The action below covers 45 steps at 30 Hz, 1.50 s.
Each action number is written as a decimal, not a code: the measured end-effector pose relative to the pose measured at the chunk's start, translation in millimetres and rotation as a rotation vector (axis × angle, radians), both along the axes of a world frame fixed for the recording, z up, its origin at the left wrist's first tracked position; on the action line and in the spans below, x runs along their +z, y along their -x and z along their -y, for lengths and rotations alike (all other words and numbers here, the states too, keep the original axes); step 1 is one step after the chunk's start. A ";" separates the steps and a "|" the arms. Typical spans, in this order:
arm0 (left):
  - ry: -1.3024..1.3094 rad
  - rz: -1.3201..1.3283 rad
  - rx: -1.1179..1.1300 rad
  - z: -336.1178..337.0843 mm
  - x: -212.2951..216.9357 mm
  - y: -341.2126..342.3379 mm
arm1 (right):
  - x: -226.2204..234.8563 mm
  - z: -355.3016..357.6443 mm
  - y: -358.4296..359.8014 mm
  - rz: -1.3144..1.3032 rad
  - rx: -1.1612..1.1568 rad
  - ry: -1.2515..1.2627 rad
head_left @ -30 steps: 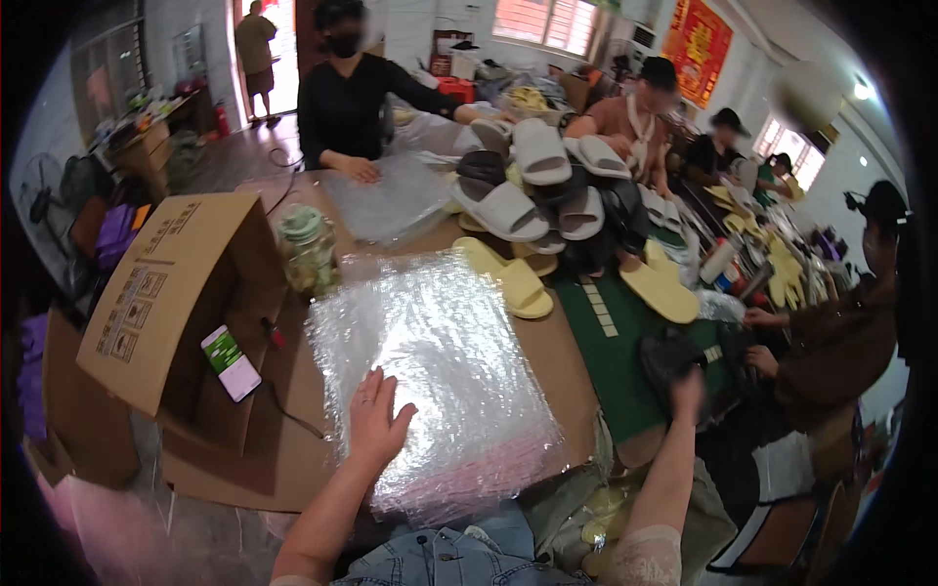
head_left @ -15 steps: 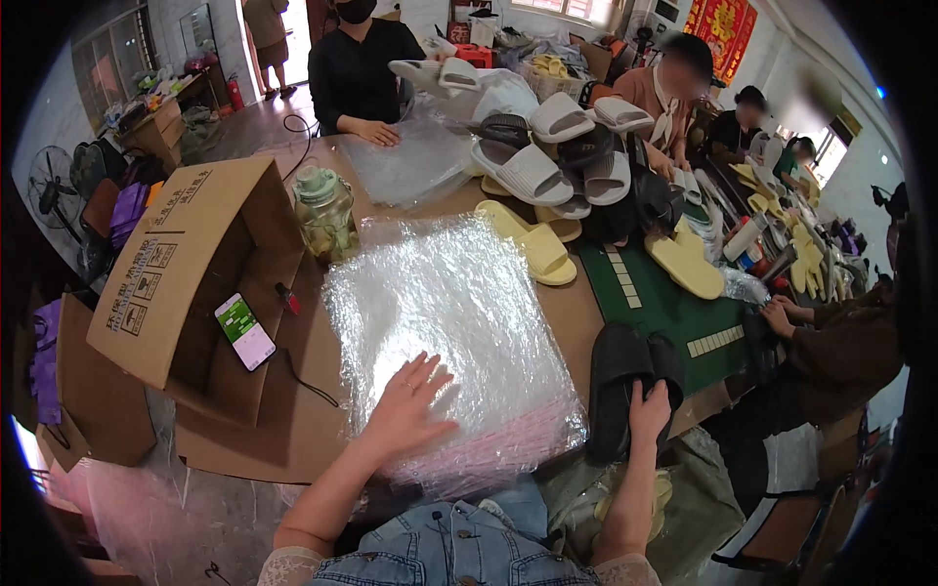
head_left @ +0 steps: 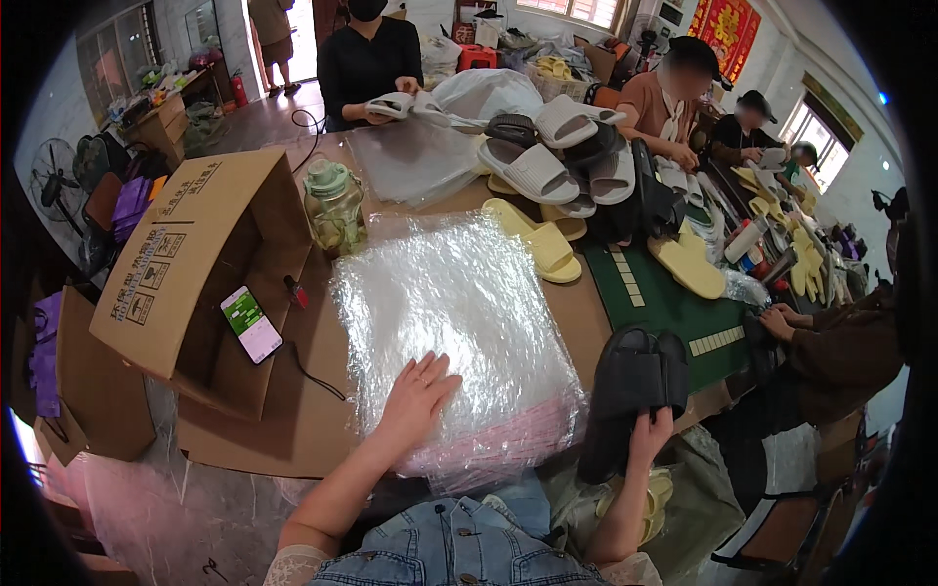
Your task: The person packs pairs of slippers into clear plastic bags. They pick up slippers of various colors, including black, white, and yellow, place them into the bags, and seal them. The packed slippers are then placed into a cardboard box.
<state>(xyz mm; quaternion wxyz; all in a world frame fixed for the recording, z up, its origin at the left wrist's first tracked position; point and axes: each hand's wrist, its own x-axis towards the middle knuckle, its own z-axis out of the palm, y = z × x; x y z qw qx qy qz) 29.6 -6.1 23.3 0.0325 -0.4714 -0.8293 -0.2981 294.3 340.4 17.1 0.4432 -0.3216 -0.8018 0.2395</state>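
Observation:
My left hand (head_left: 415, 400) lies on a thick stack of clear plastic bags (head_left: 445, 293), fingers stretched and slightly apart. The bags are shiny, with pinkish edges near me. My right hand (head_left: 649, 437) grips a pair of black slippers (head_left: 625, 381) by the near side, at the right of the stack. One slipper overlaps the other, and some of my fingers are hidden under them. Close beyond the stack lies a yellow slipper pair (head_left: 547, 244).
An open cardboard box (head_left: 186, 264) stands at left, with a phone (head_left: 251, 324) leaning at its opening. Behind the bags are a glass jar (head_left: 334, 210) and piled slippers (head_left: 532, 174). A green mat (head_left: 640, 283) lies at right. Co-workers sit and stand around the table.
My right hand has shifted slightly nearer me and the black slippers have turned in its grip. My left hand stays on the bags. The co-worker opposite has lowered a pale slipper pair.

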 end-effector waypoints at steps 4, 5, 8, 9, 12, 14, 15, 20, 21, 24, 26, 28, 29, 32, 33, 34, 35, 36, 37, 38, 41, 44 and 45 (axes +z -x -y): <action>-0.015 -0.068 0.015 -13.4 11.2 2.3 | 16.4 31.7 -5.6 -0.129 0.068 0.025; -0.033 -0.074 0.001 -16.0 16.6 -1.8 | 16.6 35.5 -8.9 -0.139 0.069 0.038; 0.134 0.000 -0.030 -27.3 34.3 -37.3 | 6.0 38.1 -21.2 -0.095 0.051 0.056; 0.214 -0.004 -0.031 -26.8 33.9 -46.0 | 6.2 39.1 -20.2 -0.100 0.044 0.047; 0.125 -0.108 -0.055 -21.7 6.1 -54.0 | 6.2 43.9 -14.2 -0.114 0.032 0.042; 0.036 -0.122 -0.053 -18.7 1.5 -54.8 | 5.7 45.4 -12.9 -0.110 0.040 0.069; 0.012 -0.037 -0.071 -16.2 4.4 -52.9 | 4.1 45.2 -12.9 -0.113 0.047 0.074; -0.533 1.031 0.071 -9.3 46.9 -35.6 | 15.7 57.7 0.4 -0.169 0.099 0.076; -0.640 1.253 0.088 -4.8 52.6 -21.8 | 14.2 59.3 2.6 -0.211 0.104 0.097; -1.435 1.752 0.058 -6.4 72.6 -6.8 | 14.7 68.8 13.8 -0.339 0.148 0.148; -1.629 1.809 0.037 -8.6 58.4 6.7 | 41.2 88.8 33.3 -0.417 0.219 0.160; -1.745 2.049 0.108 -13.6 54.6 2.9 | 56.2 93.3 42.3 -0.265 0.303 -0.028; -1.800 2.170 0.145 -16.8 51.8 -0.3 | 61.1 94.6 49.0 -0.190 0.343 -0.123; -1.753 2.204 0.257 -23.2 36.9 -13.2 | 73.0 100.4 77.3 0.059 0.366 -0.172; -1.723 2.197 0.308 -21.8 29.9 -19.8 | 64.6 95.1 80.5 0.248 0.336 -0.173; -1.657 2.224 0.251 -17.4 11.9 -23.1 | 68.9 97.9 91.0 0.267 0.347 -0.191; -1.584 2.216 0.250 -9.9 -4.6 -35.1 | 76.2 101.5 109.2 0.285 0.359 -0.208; -1.515 2.208 0.249 -3.7 -11.4 -45.8 | 82.1 103.0 124.2 0.306 0.371 -0.227; -1.441 2.199 0.245 -3.5 6.1 -50.2 | 80.5 99.6 132.8 0.322 0.378 -0.264; -1.363 1.968 0.417 -6.1 25.7 -70.0 | 74.9 94.8 142.0 0.338 0.385 -0.302; -0.955 1.934 0.233 20.0 25.9 -86.8 | 64.6 83.4 157.7 0.440 0.389 -0.323; -0.366 1.939 -0.149 48.7 71.8 -87.0 | 62.1 77.3 161.5 0.545 0.404 -0.267; -0.183 1.864 -0.330 59.7 86.3 -86.1 | 63.0 77.7 160.8 0.542 0.401 -0.267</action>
